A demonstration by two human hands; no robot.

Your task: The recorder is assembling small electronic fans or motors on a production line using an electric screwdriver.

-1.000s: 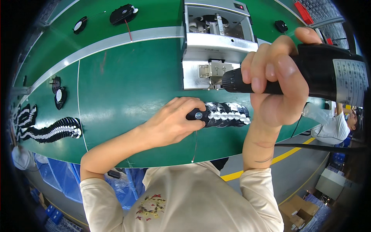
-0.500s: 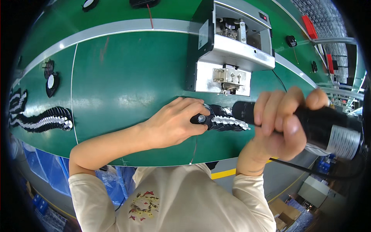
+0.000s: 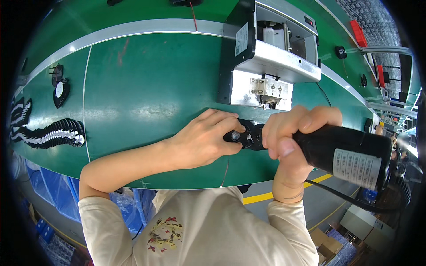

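My left hand (image 3: pixel 205 138) rests on the green bench with thumb and fingers closed around a small black part (image 3: pixel 235 135) that has a shiny round spot on top. A thin dark wire runs from beneath it toward the bench's front edge. My right hand (image 3: pixel 293 137) is wrapped around a black corded electric screwdriver (image 3: pixel 344 150) with a white label. The tool lies nearly level, its front end pointing left toward the black part. Whether its tip touches the part is hidden by my fingers. Small black pieces (image 3: pixel 255 135) show between both hands.
A metal screw feeder (image 3: pixel 270 57) stands just beyond my hands. Stacked black-and-white parts (image 3: pixel 53 134) lie in a curved row at the left, near a black part with a white disc (image 3: pixel 61 91) and a plug (image 3: pixel 57 73). A red bin (image 3: pixel 357 33) sits far right.
My right hand and the screwdriver have moved left, closer to my left hand, covering the row of white-and-black pieces. My left hand stays in place on the black part.
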